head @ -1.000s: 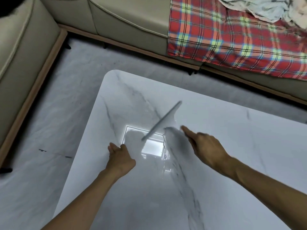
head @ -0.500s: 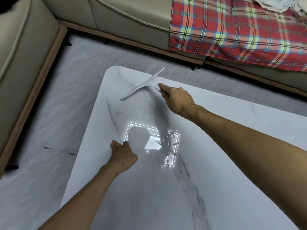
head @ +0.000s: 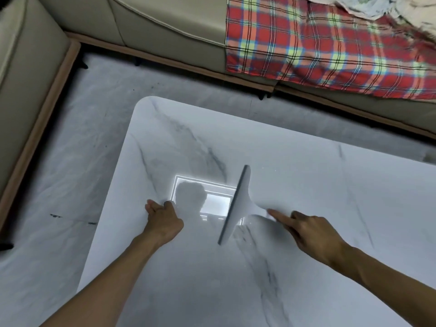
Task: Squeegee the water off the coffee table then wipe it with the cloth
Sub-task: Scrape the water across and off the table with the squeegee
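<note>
A white marble-patterned coffee table (head: pixel 306 185) fills the lower right of the view. My right hand (head: pixel 311 230) grips the handle of a white squeegee (head: pixel 237 204), with the index finger stretched along the handle. The squeegee's blade runs from far right to near left across the table's middle, over a bright reflection of a ceiling light. My left hand (head: pixel 162 218) rests on the tabletop near its left edge, fingers curled, holding nothing. No cloth lies on the table in this view.
A beige sofa (head: pixel 165 27) wraps around the far and left sides. A red plaid blanket (head: pixel 318 48) covers its right part, with crumpled light fabric (head: pixel 365 5) on top. Grey marble floor (head: pixel 70 149) lies between table and sofa.
My right hand has pulled the squeegee back from the table's far left corner to the middle, and the blade has turned steeper. My left hand has stayed in place.
</note>
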A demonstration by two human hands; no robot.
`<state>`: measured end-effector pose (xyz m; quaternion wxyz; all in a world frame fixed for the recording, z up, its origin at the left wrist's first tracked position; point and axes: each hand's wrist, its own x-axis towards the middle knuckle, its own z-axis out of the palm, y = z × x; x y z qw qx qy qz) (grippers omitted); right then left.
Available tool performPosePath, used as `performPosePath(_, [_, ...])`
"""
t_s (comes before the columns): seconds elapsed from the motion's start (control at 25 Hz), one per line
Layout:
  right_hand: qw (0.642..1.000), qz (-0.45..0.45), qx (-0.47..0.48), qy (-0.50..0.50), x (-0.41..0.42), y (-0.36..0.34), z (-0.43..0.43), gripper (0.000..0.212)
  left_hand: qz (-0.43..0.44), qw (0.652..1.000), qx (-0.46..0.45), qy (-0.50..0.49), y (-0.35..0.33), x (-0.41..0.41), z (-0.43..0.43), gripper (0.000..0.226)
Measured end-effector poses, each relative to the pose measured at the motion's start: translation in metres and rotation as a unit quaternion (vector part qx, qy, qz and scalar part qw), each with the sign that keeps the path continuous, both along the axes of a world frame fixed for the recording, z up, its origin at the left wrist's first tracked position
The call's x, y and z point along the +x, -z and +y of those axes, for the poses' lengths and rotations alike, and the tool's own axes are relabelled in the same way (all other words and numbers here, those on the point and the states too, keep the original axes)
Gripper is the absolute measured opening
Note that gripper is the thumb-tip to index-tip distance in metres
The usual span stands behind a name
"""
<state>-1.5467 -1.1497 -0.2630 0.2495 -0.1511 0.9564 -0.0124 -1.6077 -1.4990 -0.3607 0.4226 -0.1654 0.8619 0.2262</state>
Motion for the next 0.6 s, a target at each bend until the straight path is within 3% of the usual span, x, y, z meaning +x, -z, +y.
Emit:
performPosePath(0.08, [0.999,-0.017,0.033,-0.003,0.012,-0.012,0.017,0.055,-0.015,1.000,0.006,0.007,0.004,0.002,-0.002,0.060])
performPosePath(0.2, [0.999,-0.002,0.006,0.038,-0.006,-0.023,0.014,0.045,-0.029,0.999,0.015,-0.014,0.003,0.004,-0.008,0.052])
performPosePath(0.32, [0.990,0.039,-0.044,0.130,-0.073,-0.012,-0.009,0.039,0.088,0.996,0.034,-0.002,-0.005,0.012,-0.002,0.014])
performPosePath(0.44, [0.970,0.041,-0.074,0.228,-0.139,0.007,-0.030,0.035,0.119,0.989,0.071,0.049,-0.005,0.023,0.028,0.014])
performPosePath(0.6, [0.959,0.019,-0.074,0.273,-0.139,0.023,-0.036,0.033,0.026,0.997,0.058,0.047,0.003,0.024,0.058,0.038])
